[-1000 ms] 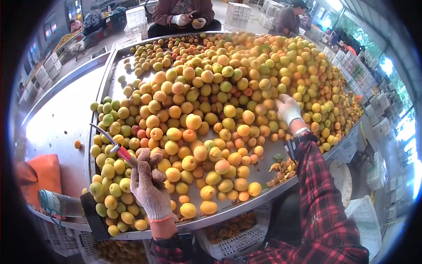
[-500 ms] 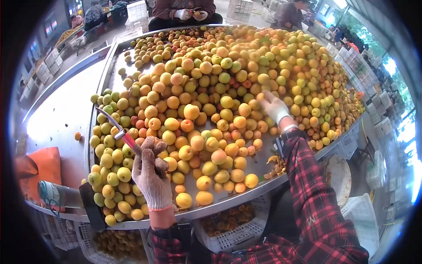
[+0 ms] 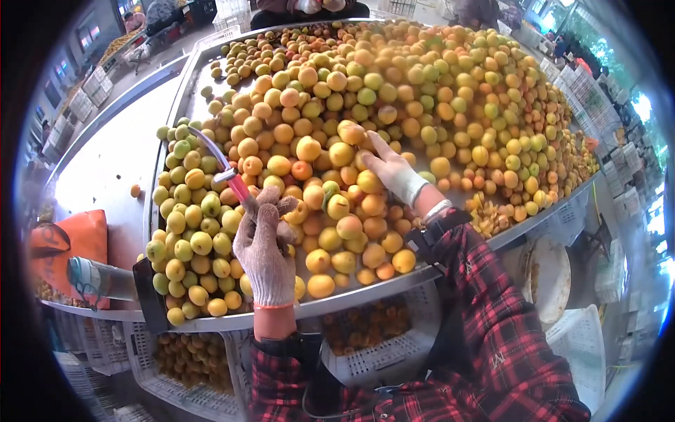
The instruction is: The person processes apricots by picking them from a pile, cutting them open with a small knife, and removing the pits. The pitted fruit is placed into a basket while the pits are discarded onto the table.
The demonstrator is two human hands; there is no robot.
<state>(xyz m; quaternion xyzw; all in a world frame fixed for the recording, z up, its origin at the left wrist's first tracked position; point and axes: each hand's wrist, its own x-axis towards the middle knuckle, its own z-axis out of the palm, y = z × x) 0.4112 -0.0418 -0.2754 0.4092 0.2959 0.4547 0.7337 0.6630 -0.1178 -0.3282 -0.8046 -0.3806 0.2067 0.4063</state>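
Observation:
My left hand (image 3: 266, 246), in a knitted glove, is closed round the pinkish-red handle of a small curved knife (image 3: 219, 163). Its thin blade points up and left over the fruit. My right hand (image 3: 395, 171), in a white glove, lies against the pile with its fingers apart, touching yellow-orange apricots (image 3: 342, 154) near the middle. Whether it grips any one of them I cannot tell. The apricots, green-yellow to orange, cover most of a metal-rimmed table (image 3: 365, 291). Greener ones (image 3: 201, 243) are gathered left of my left hand.
Below the table edge stand white crates with apricots (image 3: 193, 362) and halved-looking fruit (image 3: 365, 327). An orange bag (image 3: 81, 246) and a clear bottle (image 3: 105, 280) lie at the left. Fruit scraps (image 3: 485, 211) sit right of my right arm. Another person's gloved hands (image 3: 320, 5) show across the table.
My right hand has moved left from the right part of the pile, and apricots have shifted left with it. The view has tilted down somewhat. The knife stays in my left hand.

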